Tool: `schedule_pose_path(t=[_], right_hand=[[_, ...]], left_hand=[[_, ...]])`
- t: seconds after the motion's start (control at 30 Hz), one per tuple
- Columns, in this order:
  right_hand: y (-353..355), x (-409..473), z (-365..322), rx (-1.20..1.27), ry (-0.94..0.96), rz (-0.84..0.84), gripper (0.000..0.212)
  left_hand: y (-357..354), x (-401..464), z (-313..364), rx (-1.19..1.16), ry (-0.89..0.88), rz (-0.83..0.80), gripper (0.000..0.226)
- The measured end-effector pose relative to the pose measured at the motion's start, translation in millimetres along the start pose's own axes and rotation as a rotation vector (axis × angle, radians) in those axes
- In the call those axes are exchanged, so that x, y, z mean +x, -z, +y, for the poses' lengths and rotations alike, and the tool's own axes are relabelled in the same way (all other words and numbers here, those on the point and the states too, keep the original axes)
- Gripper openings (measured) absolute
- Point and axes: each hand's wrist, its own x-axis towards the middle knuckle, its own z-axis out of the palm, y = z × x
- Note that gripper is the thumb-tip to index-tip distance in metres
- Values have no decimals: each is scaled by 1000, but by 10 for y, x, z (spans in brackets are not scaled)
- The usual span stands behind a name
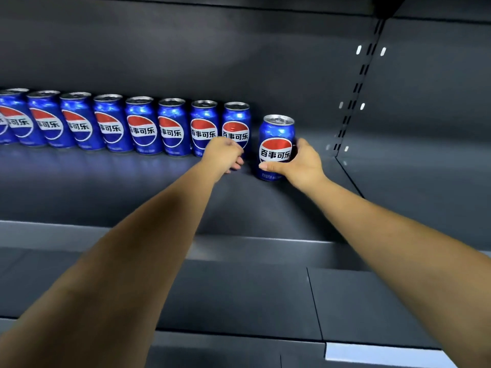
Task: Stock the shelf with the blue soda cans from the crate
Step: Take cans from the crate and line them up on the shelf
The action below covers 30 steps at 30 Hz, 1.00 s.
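A row of several blue soda cans (143, 126) stands upright at the back of the dark shelf (132, 187). My right hand (299, 162) grips one more blue can (276, 144) from its right side, thumb across the front; the can stands upright on the shelf a small gap right of the row. My left hand (224, 155) is in front of the row's rightmost can (236, 123), fingers curled and covering that can's lower part. Whether this hand holds the can is hidden. The crate is out of view.
The shelf's back wall (239, 62) rises behind the cans. A slotted upright (356, 88) marks the corner to the right. Bare shelf floor (318, 166) lies between the held can and that corner. A lower shelf (239, 296) runs beneath my arms.
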Motion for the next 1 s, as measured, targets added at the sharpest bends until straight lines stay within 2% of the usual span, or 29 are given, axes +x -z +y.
schedule_pose_path(t=[0.17, 0.4, 1.0], right_hand=[[-164, 290, 139, 98, -49, -46, 80], [-330, 507, 210, -264, -116, -49, 82], [-421, 572, 151, -423, -117, -7, 81]], left_hand=[[-10, 157, -149, -55, -59, 38, 23], [41, 216, -248, -73, -107, 13, 23], [-25, 283, -313, 23, -121, 77, 26]])
